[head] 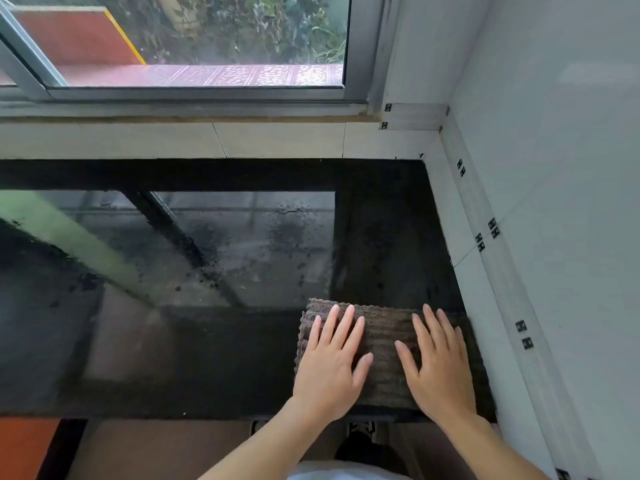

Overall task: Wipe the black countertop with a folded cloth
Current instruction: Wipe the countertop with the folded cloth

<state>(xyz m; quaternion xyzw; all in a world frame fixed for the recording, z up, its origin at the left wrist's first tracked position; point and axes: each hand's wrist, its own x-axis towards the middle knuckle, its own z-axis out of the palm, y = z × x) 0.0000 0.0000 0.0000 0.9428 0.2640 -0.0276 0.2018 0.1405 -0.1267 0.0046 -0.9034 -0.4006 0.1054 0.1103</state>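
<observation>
A brown ribbed cloth (384, 351), folded into a thick rectangle, lies flat on the black countertop (194, 348) at its near right corner. My left hand (329, 365) presses flat on the cloth's left half, fingers spread. Flat on the right half rests my right hand (440, 365), fingers pointing away from me. Neither hand curls around the cloth. The glossy counter reflects the window, and dark specks and water drops dot its middle.
A white tiled wall (519, 271) borders the counter on the right, close to the cloth. A tiled ledge (207, 140) and a window (194, 46) run along the back. The counter's front edge (138, 415) is just below my wrists, with floor beneath.
</observation>
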